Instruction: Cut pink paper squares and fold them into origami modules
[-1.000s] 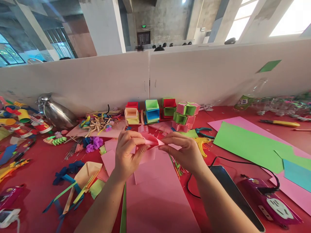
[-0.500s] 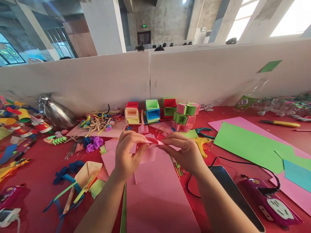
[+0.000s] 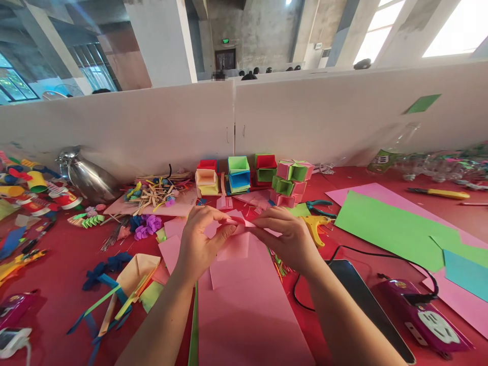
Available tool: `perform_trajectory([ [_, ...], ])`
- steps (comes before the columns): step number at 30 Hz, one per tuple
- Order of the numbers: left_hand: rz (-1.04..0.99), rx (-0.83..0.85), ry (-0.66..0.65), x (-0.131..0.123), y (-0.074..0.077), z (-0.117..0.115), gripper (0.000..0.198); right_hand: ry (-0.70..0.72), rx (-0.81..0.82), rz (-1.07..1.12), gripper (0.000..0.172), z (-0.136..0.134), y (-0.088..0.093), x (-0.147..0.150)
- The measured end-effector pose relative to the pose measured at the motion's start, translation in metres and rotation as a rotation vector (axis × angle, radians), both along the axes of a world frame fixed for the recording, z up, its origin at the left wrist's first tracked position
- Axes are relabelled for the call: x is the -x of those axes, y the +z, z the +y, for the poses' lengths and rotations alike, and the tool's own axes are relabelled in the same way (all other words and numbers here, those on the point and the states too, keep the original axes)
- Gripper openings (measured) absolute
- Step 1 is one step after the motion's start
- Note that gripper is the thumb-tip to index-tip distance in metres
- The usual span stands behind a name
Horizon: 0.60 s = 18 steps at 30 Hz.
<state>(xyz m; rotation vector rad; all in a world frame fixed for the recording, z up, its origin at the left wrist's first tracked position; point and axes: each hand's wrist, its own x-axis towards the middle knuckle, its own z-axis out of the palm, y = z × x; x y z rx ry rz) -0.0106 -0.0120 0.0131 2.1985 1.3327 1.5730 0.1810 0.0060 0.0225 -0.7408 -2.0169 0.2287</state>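
Observation:
Between my two hands is a small folded piece of pink paper (image 3: 239, 222), raised over the table. My left hand (image 3: 204, 241) pinches its left end with thumb and fingers. At the other end, my right hand (image 3: 287, 235) grips it the same way. A smaller pink piece hangs or lies just under it; I cannot tell whether it is joined. Below spreads a large pink sheet (image 3: 251, 310), with smaller pink pieces around its far end. Beyond my fingers stand stacked paper boxes: red and cream (image 3: 207, 178), green and blue (image 3: 239, 175), pink and green (image 3: 293, 180).
To the right are a yellow glue gun (image 3: 317, 227), pliers (image 3: 320, 207), a phone (image 3: 368, 305), a purple power strip (image 3: 427, 315) and green sheets (image 3: 385, 229). Leftward lie a metal jug (image 3: 89, 175), purple paper flowers (image 3: 148, 227) and paper strips (image 3: 114, 305). A white partition (image 3: 152, 122) stands behind.
My left thumb and fingers have shifted slightly on the folded pink paper, which has changed its tilt a little. The smaller pink piece beneath has moved slightly right.

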Motion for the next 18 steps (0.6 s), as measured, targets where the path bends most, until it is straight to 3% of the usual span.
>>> perform_trajectory([
  [18,-0.045,0.016,-0.132,-0.0009,0.0019,0.0006,0.008,0.032,0.007,-0.029,0.011,-0.001,0.0025,-0.0011],
])
